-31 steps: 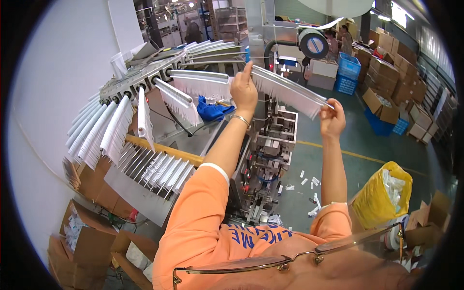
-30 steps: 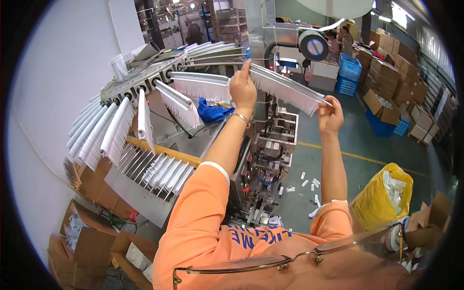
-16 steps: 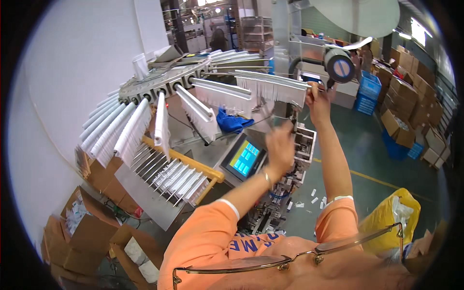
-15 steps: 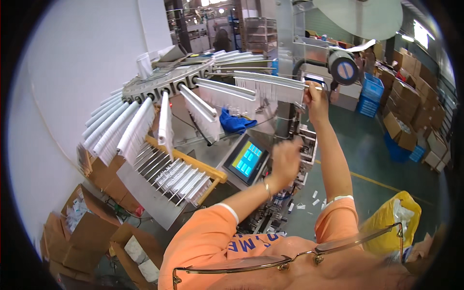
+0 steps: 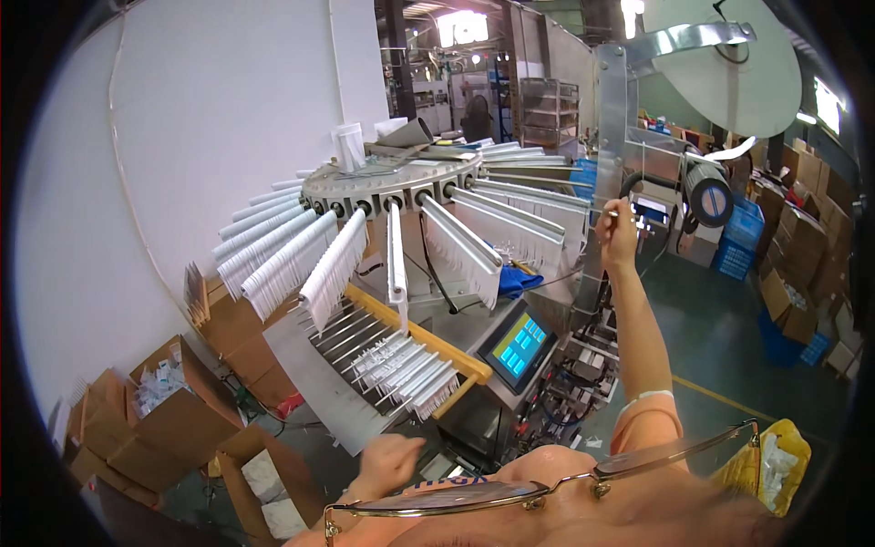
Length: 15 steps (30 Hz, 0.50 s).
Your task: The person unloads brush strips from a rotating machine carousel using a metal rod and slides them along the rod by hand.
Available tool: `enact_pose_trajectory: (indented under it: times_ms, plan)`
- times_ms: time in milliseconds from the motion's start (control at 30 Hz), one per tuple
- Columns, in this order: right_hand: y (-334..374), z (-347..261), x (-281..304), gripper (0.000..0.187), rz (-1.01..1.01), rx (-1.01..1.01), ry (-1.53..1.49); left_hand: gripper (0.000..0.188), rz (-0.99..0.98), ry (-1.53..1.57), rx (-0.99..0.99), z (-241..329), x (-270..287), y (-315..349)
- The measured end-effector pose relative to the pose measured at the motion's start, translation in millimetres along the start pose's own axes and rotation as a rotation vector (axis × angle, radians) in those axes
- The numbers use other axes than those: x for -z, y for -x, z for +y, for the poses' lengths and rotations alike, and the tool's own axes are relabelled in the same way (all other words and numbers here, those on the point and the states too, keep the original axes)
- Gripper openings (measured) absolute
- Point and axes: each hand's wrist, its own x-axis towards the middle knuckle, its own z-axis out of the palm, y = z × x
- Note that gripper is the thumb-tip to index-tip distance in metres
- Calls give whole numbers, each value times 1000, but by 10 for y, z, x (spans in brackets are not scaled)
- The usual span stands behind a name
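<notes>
My right hand (image 5: 618,235) is raised at the outer end of a thin metal rod (image 5: 591,212), its fingers closed around the tip. This rod is one of several arms on a round metal carousel (image 5: 392,189). White strips (image 5: 533,230) hang in rows from the arms. Low in the middle, close to my body, my left hand (image 5: 390,463) is curled into a loose fist, slightly blurred, with nothing showing in it. Beyond that hand lies a slotted metal rack (image 5: 351,339) with a yellow bar (image 5: 421,339), holding white bundled strips (image 5: 406,372).
A touchscreen panel (image 5: 519,346) stands between my arms, beside machine parts (image 5: 583,365). A large pale disc (image 5: 729,68) and a dark roller (image 5: 709,196) are at upper right. Cardboard boxes (image 5: 187,387) stand at left. A yellow bag (image 5: 784,469) is at lower right.
My left hand has moved from beside the touchscreen down and left, close to my body. My right hand stays at the rod's end. The view has shifted, so the carousel appears further right and lower.
</notes>
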Motion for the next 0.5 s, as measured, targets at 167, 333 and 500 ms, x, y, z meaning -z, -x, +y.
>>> enact_pose_trajectory:
  times_ms: [167,333,500]
  plan:
    - [-46,191,-88,36,-34,101,134,9,267,-123,286,-331,233,163]
    - [5,122,-74,35,47,123,187,9,279,-27,341,-596,92,205]
    - [11,175,-117,34,17,94,161,10,334,-34,310,-694,-45,269]
